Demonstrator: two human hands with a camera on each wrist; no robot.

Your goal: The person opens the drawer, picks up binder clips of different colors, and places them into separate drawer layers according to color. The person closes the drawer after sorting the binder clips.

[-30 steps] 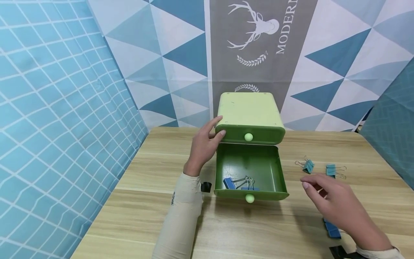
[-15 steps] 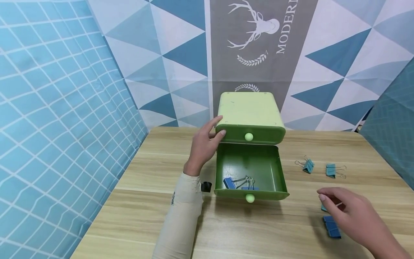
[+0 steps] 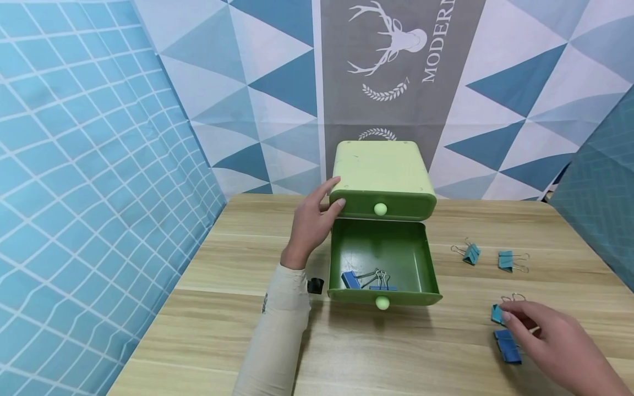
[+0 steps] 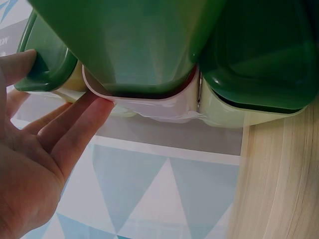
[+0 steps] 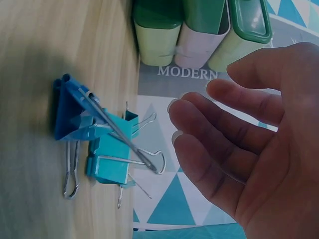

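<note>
The blue binder clip (image 3: 508, 346) lay on the surface (image 3: 223, 341) at near right, with a teal clip (image 3: 497, 314) just to its far side. The right hand (image 3: 552, 338) hung at their right, fingers loosely bent and slightly parted, holding nothing; the right wrist view showed a gap between its fingertips and both clips. In the head view this hand masked part of each.

The left hand (image 3: 312, 223) rested against the near left corner of the drawer cabinet (image 3: 381, 168), fingers mostly straight and spread, thumb on the front of the top drawer (image 3: 359, 204). The left forearm, in a pale sleeve (image 3: 282, 335), extended from the near side.

Below the top drawer, a green drawer (image 3: 378, 242) stood pulled out, well left of the right hand. Two blue clips (image 3: 351, 279) lay inside by its near wall, which partly hid them. Two further teal clips (image 3: 471, 254) lay right of the cabinet, beyond the right hand. A patterned backdrop (image 3: 277, 71) stood at the far side.
</note>
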